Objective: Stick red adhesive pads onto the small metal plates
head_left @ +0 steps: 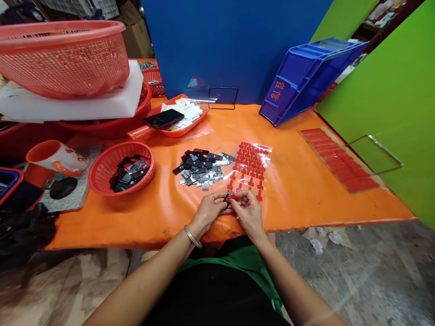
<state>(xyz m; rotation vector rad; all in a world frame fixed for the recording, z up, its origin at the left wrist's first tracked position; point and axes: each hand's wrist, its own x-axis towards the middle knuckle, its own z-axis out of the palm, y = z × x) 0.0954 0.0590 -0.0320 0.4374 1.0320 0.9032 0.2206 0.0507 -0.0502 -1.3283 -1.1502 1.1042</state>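
Near the table's front edge, my left hand (212, 209) pinches a small dark flat metal piece (226, 199). Against that piece my right hand (249, 210) holds a red sticker (232, 197) between thumb and fingers. Just beyond my hands lies a clear sheet of red T-shaped stickers (251, 162), with gaps in its nearer rows. Left of the sheet is a loose pile of black and silver flat metal pieces (203, 167). Farther left, a red plastic basket (94, 174) contains more such pieces, some with red on them.
An orange cover (288, 194) spreads over the table. A red scoop (139, 132) holds white paper slips and a phone (164, 118). A mug (56, 156) stands at left, beside stacked baskets. At right are a tilted blue bin (306, 77) and a red sticker sheet (340, 160).
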